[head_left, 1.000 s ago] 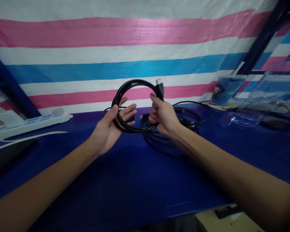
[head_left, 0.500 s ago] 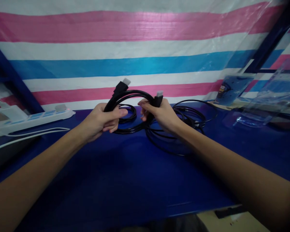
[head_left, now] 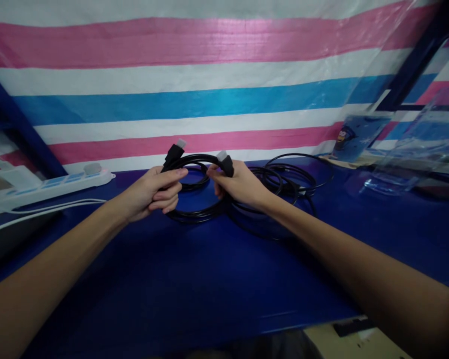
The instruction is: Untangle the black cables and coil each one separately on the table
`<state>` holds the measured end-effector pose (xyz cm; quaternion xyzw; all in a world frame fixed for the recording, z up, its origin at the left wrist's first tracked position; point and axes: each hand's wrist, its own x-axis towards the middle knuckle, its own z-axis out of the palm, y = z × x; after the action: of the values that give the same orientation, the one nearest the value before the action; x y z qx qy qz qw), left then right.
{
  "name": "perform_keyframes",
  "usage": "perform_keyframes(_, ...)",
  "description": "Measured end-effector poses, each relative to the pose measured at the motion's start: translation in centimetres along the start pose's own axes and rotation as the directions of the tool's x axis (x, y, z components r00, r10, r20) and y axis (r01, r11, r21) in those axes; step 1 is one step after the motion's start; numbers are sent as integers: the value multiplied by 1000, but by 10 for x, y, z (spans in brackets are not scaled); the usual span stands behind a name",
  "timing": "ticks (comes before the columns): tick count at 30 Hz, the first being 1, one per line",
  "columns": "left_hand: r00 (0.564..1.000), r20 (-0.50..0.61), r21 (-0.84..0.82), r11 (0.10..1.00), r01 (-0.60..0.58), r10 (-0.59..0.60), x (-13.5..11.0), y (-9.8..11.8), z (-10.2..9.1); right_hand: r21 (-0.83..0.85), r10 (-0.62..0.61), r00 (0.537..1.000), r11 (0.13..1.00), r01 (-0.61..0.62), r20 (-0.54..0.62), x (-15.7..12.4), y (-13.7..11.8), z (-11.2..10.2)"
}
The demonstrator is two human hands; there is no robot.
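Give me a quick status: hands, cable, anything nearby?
Left hand and right hand both grip coiled black cable. More loose cables right behind, touching range.

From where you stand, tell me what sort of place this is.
Probably a makeshift workbench or stall for packing cables: a striped tarp as backdrop, a blue table, a white power strip, loose black cable coils.

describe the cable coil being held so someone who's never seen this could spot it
Start at the pink, white and blue striped sheet behind the dark blue table. At the table's middle, the left hand and right hand grip a black coiled cable. Unlike the loose black cable pile to its right, its two silver-tipped plugs stick up above the hands.
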<state>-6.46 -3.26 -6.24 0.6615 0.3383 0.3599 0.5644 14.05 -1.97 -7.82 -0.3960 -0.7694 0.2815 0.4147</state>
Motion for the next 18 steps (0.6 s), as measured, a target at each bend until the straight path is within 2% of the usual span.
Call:
perform_keyframes(2, 996, -79, 55, 998, -37, 41, 4, 1, -2, -93, -26, 1000, 995, 26, 3, 2, 2, -3)
perform_keyframes(4, 981, -183, 184, 982, -34, 68, 14, 5, -10, -166, -19, 1000, 986, 19, 3, 10, 3, -8)
perform_keyframes(6, 962, -264, 343, 939, 32, 64, 30, 12, -23, -176, 11, 1000, 984, -11, 0, 28, 4, -14)
perform_keyframes(10, 927, -373, 584, 784, 209, 31, 75, 18, -65, -215, 127, 990, 970, -113, 52, 83, 6, -20)
perform_keyframes(15, 887, -423, 594, 681, 428, -188, 118, -5, -106, -529, 323, 932, 826, -194, 161, 139, 23, -5)
perform_keyframes(18, 849, -481, 606, 617, 502, -218, 130, -27, -120, -621, 379, 906, 761, -188, 189, 152, 38, 10)
